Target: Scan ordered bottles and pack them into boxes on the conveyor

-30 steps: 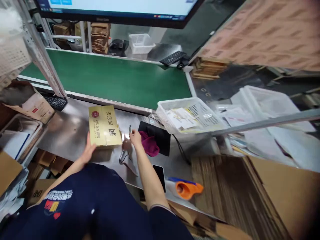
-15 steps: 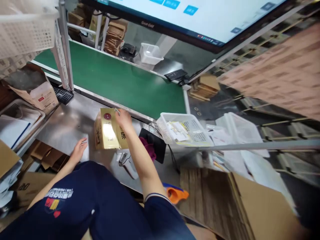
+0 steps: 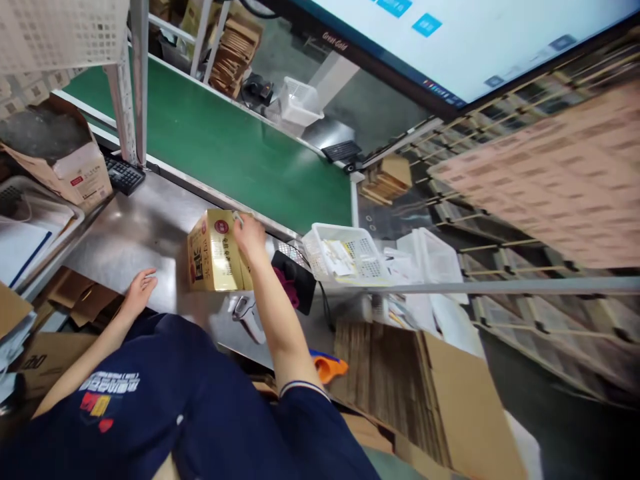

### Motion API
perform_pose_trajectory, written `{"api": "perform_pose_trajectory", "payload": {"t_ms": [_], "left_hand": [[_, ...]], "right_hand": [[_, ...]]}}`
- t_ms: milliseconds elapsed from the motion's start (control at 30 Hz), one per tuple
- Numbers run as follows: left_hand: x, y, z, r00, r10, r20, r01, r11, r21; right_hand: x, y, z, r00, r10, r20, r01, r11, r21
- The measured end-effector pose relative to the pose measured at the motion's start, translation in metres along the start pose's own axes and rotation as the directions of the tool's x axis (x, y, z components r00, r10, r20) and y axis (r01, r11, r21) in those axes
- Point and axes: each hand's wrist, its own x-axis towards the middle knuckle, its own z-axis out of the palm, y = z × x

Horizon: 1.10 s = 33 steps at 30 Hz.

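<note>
At the gold box (image 3: 227, 260): the right hand (image 3: 250, 235) bends over its far right corner, the fingers curled and pinching a small grey thing (image 3: 239, 218), too small to name.
Gold box: it sits on the shiny metal worktop (image 3: 130, 230), in front of the person and between the two hands. It has a round red mark and dark writing.
Left hand: it hangs near the close edge of the worktop, well apart from the box. The fingers of this left hand (image 3: 140, 293) are loosely spread and a bit bent. I cannot tell if it touches the metal.
Scanner: a white and grey scanner (image 3: 247, 319) lies just beside the box, on the side close to the person.
Black mat: a purple cloth (image 3: 286, 288) lies on the black mat (image 3: 306, 288), to the right of the box.
White basket: papers (image 3: 337, 257) lie in the white basket (image 3: 370, 269), past the mat.
Orange tool: the orange tool (image 3: 330, 368) is next to a stack of flat cardboard (image 3: 385, 380).
Green belt: the long green belt (image 3: 225, 153) runs behind the worktop.
Keyboard: the black keyboard (image 3: 125, 175) is at the left, beside an open carton (image 3: 83, 177).
Screen: a big screen (image 3: 500, 53) hangs up high on the right.
</note>
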Motion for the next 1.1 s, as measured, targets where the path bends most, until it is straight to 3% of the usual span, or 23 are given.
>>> {"api": "perform_pose_trajectory", "payload": {"t_ms": [267, 567, 733, 800, 867, 967, 1100], "left_hand": [[-0.004, -0.007, 0.002, 0.994, 0.072, 0.085, -0.075, 0.997, 0.035], [-0.030, -0.027, -0.008, 0.995, 0.010, 0.096, -0.021, 0.992, 0.121], [-0.031, -0.002, 0.004, 0.974, 0.177, 0.141, -0.211, 0.937, 0.278], [-0.026, 0.019, 0.014, 0.932, 0.316, 0.179, -0.361, 0.861, 0.358], [-0.021, 0.044, 0.028, 0.860, 0.450, 0.243, -0.511, 0.754, 0.412], [-0.015, 0.078, 0.059, 0.714, 0.569, 0.408, -0.700, 0.564, 0.438], [-0.012, 0.105, 0.102, 0.509, 0.593, 0.624, -0.859, 0.304, 0.411]], "right_hand": [[-0.012, -0.002, -0.008, 0.999, -0.015, 0.035, 0.017, 0.998, -0.063], [-0.065, 0.039, 0.008, 0.996, -0.020, 0.083, 0.024, 0.999, -0.047], [-0.102, 0.049, 0.016, 0.995, 0.001, 0.100, 0.005, 0.998, -0.062], [-0.121, 0.053, 0.018, 0.993, 0.014, 0.114, -0.006, 0.997, -0.073], [-0.146, 0.063, 0.024, 0.991, 0.025, 0.134, -0.014, 0.997, -0.081], [-0.187, 0.089, 0.042, 0.992, 0.017, 0.124, -0.010, 0.999, -0.053], [-0.215, 0.124, 0.079, 0.995, -0.058, -0.077, 0.061, 0.998, 0.030]]}}
